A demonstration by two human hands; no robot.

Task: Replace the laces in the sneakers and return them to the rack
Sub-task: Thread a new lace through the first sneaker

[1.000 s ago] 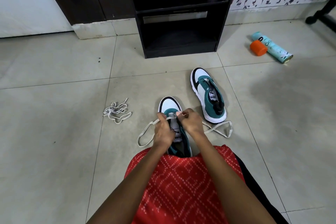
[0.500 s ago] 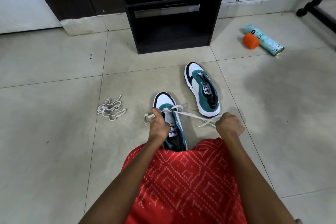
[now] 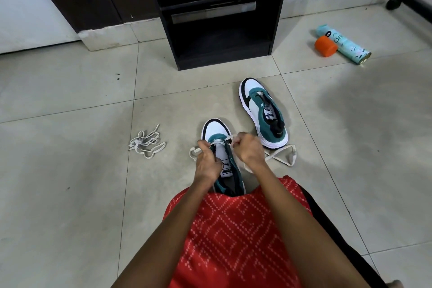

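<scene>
On bare floor tiles: two sneakers [image 3: 221, 147] [image 3: 263, 112], two laces [image 3: 284, 155] [image 3: 146, 144]; left hand [image 3: 207, 163] and right hand [image 3: 247, 149] each pinch one lace.

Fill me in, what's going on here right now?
A person sitting on the tiled floor is lacing the near sneaker. The left hand and right hand each pinch the white lace at the front eyelets; its slack lies on the floor to both sides. The other sneaker stands apart to the right, a loose lace bundle lies to the left, and neither shoe is in the black rack yet.
</scene>
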